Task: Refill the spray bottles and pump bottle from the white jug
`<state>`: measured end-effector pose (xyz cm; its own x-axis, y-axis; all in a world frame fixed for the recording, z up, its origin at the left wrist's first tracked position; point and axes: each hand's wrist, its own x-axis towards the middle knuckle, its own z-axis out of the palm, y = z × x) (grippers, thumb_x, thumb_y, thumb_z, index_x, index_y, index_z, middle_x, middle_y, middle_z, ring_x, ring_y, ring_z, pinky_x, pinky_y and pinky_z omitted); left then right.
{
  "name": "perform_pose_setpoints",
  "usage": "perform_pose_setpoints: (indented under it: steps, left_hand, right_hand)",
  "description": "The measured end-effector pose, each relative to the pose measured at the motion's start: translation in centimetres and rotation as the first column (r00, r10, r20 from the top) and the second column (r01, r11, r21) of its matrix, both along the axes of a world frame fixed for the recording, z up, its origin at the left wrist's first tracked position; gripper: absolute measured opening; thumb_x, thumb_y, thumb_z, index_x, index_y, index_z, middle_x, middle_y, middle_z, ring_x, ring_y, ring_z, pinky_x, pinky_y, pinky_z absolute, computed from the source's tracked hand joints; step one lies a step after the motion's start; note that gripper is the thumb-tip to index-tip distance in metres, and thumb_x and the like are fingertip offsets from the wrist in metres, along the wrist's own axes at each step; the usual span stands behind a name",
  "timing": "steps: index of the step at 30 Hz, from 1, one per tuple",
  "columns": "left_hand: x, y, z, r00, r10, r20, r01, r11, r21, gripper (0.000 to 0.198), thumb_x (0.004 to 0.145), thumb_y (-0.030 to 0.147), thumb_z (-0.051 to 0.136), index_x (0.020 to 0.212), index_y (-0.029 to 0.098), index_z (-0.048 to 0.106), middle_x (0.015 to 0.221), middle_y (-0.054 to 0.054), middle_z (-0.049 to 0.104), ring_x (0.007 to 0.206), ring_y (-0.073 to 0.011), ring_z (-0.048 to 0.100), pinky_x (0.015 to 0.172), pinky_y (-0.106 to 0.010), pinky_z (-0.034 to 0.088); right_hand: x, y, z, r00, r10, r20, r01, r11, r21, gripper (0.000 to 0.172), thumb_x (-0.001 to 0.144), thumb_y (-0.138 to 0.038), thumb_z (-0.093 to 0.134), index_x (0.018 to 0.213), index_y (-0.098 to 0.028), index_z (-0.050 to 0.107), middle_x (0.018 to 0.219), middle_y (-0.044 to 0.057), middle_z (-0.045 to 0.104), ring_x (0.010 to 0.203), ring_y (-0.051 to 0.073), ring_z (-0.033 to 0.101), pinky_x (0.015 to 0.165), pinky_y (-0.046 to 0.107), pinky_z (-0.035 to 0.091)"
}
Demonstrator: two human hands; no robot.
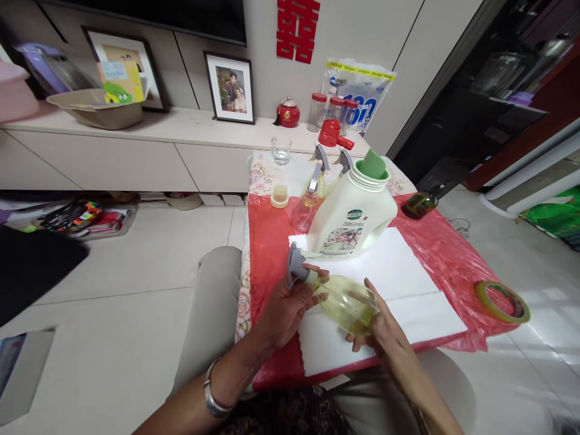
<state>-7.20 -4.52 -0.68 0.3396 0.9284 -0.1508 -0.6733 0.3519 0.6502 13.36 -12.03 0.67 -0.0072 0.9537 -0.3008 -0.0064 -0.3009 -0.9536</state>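
Observation:
A clear yellowish spray bottle with a grey trigger head lies tilted on its side between my hands, above a white sheet. My left hand is closed round its neck, just below the trigger. At the other end my right hand grips the bottle's base. Right behind it stands a large cream detergent jug, its top uncapped and a green piece in the mouth. A pink-tinted spray bottle stands beside the jug, with more grey-headed sprayers partly hidden behind.
The white sheet lies over red plastic on a small table. A yellowish cap, a glass cup, a dark green bottle and a tape roll are on it. A cabinet with frames and jars stands behind.

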Motion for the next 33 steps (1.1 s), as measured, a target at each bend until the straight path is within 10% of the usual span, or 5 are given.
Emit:
perform_pose_setpoints:
  steps: [4,10,17,27,33]
  left_hand:
    - [0.1,0.0,0.0,1.0,0.017,0.011,-0.017,1.0,-0.025,0.029,0.08,0.027,0.081,0.107,0.025,0.07,0.117,-0.004,0.07,0.114,-0.0226,0.062,0.096,-0.042,0.055]
    - [-0.1,0.0,0.3,0.999,-0.036,0.009,0.036,0.999,0.024,0.03,0.08,0.029,0.081,0.108,0.025,0.07,0.121,-0.006,0.069,0.121,-0.0256,0.059,0.096,-0.04,0.054]
    - [-0.1,-0.1,0.4,0.999,0.036,0.017,-0.035,0.998,-0.047,0.029,0.08,0.024,0.08,0.108,0.024,0.07,0.116,-0.004,0.071,0.112,-0.0222,0.064,0.095,-0.04,0.055]
    - [-0.2,-0.3,0.8,1.0,-0.015,0.01,0.015,0.999,0.032,0.034,0.078,0.026,0.083,0.11,0.025,0.07,0.12,-0.005,0.07,0.124,-0.0254,0.059,0.1,-0.04,0.051]
    - [-0.1,-0.3,0.4,0.999,0.026,0.043,-0.025,0.999,-0.038,0.029,0.082,0.025,0.079,0.11,0.026,0.07,0.121,-0.004,0.071,0.115,-0.023,0.063,0.098,-0.042,0.054]
  right_hand:
    - [-0.4,-0.1,1.8,0.99,-0.006,0.138,-0.006,0.996,0.085,0.1,0.088,-0.051,0.07,0.161,-0.035,0.004,0.151,0.011,0.041,0.104,0.019,0.064,0.09,0.034,0.054]
    - [0.3,0.0,0.4,0.99,0.102,-0.095,-0.112,0.989,-0.099,0.089,0.092,-0.078,0.04,0.148,-0.009,0.037,0.073,0.008,0.064,0.058,0.019,0.06,0.059,0.032,0.051]
    - [0.0,-0.3,0.8,0.981,-0.064,0.182,0.031,0.984,0.176,0.088,0.087,-0.053,0.069,0.158,-0.034,0.02,0.158,0.01,0.032,0.124,0.023,0.057,0.095,0.033,0.055]
    - [0.5,-0.5,-1.5,0.978,0.063,-0.2,-0.077,0.995,-0.064,0.087,0.093,-0.076,0.038,0.151,-0.012,0.04,0.139,0.025,0.052,0.112,0.035,0.063,0.076,0.042,0.059]
    - [-0.1,-0.6,0.4,0.938,-0.115,0.327,0.014,0.955,0.295,0.086,0.086,-0.049,0.071,0.158,-0.035,0.026,0.16,0.008,0.027,0.14,0.028,0.042,0.097,0.037,0.055]
